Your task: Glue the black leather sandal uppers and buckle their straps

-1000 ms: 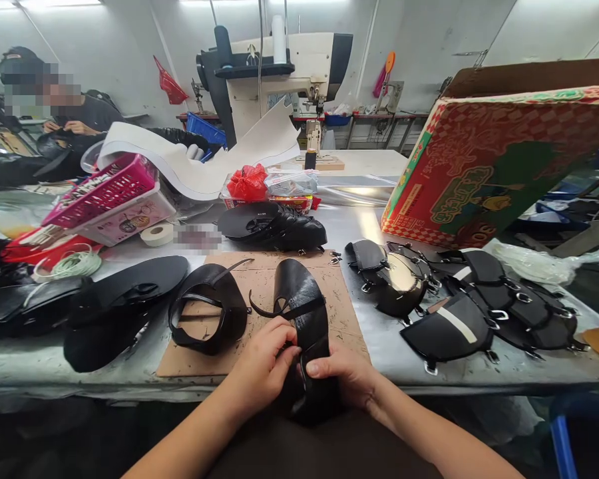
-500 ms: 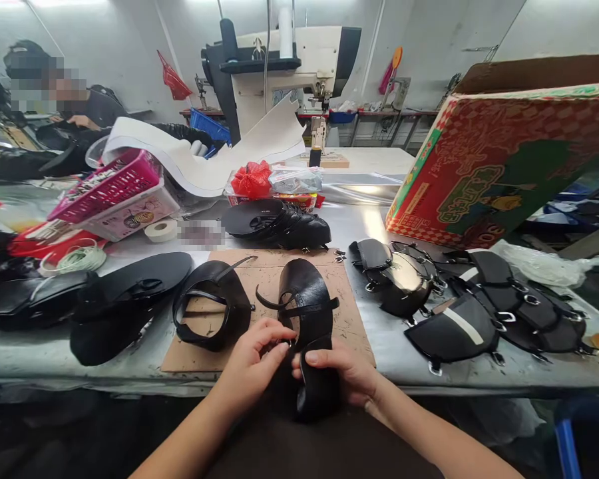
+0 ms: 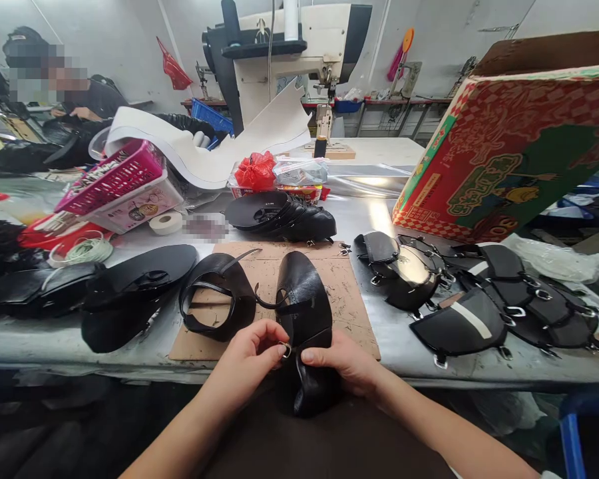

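A black leather shoe upper (image 3: 303, 313) lies over the near edge of a brown cardboard mat (image 3: 352, 306), its lower end folded down toward me. My left hand (image 3: 247, 362) pinches a small metal ring (image 3: 285, 350) at the upper's left edge. My right hand (image 3: 343, 362) grips the folded part from the right, thumb on top. A second black upper (image 3: 217, 296) with an open loop lies on the mat to the left.
Stacks of black leather pieces (image 3: 130, 286) lie left; buckled pieces (image 3: 459, 299) lie right. A red printed carton (image 3: 519, 153) stands at the right. A pink basket (image 3: 112, 176), tape roll (image 3: 166, 223) and sewing machine (image 3: 299, 60) sit behind. Another person (image 3: 74, 100) works far left.
My hands shifted slightly up and left with the upper. The left fingers closed on the metal ring, and the thin strap on the upper moved left.
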`<state>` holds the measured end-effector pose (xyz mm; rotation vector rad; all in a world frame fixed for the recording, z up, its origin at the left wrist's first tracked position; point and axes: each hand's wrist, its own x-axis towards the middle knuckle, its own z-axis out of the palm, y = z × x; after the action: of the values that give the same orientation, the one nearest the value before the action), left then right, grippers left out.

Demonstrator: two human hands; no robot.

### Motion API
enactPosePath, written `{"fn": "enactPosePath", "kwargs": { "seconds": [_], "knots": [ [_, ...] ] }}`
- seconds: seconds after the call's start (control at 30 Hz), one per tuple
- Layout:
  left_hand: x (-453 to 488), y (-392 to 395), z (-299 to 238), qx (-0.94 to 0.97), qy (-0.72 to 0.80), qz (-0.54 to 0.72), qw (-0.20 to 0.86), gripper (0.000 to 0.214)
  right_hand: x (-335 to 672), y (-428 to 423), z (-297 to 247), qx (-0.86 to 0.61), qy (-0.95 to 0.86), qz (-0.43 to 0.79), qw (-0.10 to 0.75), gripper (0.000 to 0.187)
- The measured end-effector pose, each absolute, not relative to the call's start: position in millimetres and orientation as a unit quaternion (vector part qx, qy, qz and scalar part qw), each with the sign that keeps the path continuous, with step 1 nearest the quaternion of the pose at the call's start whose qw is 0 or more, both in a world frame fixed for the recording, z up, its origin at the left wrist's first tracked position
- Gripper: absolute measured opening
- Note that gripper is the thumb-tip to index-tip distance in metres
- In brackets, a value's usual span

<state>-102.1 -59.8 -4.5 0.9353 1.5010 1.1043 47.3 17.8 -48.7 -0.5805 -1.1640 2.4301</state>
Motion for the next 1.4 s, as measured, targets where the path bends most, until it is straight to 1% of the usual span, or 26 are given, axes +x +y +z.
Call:
{"fn": "enactPosePath", "kwargs": {
  "seconds": [0.13,0.33,0.43,0.53,0.63,0.8,0.97,1.1,1.27,1.4],
  "knots": [
    [-99.1,-56.6,-4.6,0.337,0.625,0.478,0.517,0.018,48.1,18.1,-47.3,-0.22,-0.435,0.851,0.194,0.047],
    [-96.3,-57.2,-1.9,0.321,0.64,0.489,0.498,0.018,49.1,18.9,-46.3,-0.231,-0.465,0.83,0.203,0.045],
    [-95.7,-57.9,0.4,0.345,0.653,0.479,0.474,0.014,49.3,19.6,-44.6,-0.242,-0.474,0.824,0.198,0.047],
    [-97.0,-57.2,-1.1,0.396,0.672,0.443,0.443,0.009,49.3,20.0,-43.9,-0.237,-0.475,0.823,0.202,0.046],
    [-100.0,-55.2,-5.2,0.435,0.665,0.426,0.433,0.007,49.3,19.9,-44.8,-0.238,-0.476,0.822,0.205,0.046],
    [-102.6,-53.3,-7.8,0.437,0.645,0.434,0.452,0.013,50.1,19.4,-49.2,-0.256,-0.47,0.819,0.208,0.046],
    [-102.9,-55.8,-7.3,0.459,0.643,0.42,0.447,0.015,50.5,20.1,-52.4,-0.254,-0.468,0.822,0.203,0.047],
    [-103.1,-54.9,-4.4,0.44,0.631,0.424,0.478,0.017,50.6,20.6,-50.5,-0.255,-0.472,0.82,0.2,0.049],
    [-103.3,-51.6,-2.9,0.4,0.609,0.445,0.52,0.021,50.4,20.6,-46.5,-0.274,-0.481,0.809,0.199,0.046],
    [-103.7,-49.2,-6.2,0.381,0.579,0.462,0.554,0.024,50.0,21.2,-46.8,-0.262,-0.495,0.804,0.199,0.045]
  ]
}}
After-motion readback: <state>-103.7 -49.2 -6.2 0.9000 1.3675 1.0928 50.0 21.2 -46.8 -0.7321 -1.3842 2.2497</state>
